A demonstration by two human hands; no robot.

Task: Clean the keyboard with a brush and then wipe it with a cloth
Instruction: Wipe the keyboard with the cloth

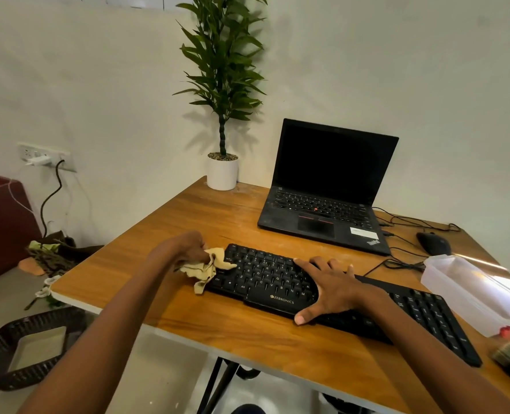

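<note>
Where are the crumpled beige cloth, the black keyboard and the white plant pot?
Crumpled beige cloth (205, 268): head view, on its bunched middle.
Black keyboard (262, 276): head view, on the letter keys.
White plant pot (222, 174): head view, on its front wall.

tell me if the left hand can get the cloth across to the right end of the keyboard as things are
Probably not yet. The left hand holds the cloth at the keyboard's left end, but the right hand lies flat on the middle keys, blocking a straight sweep unless it lifts.
</note>
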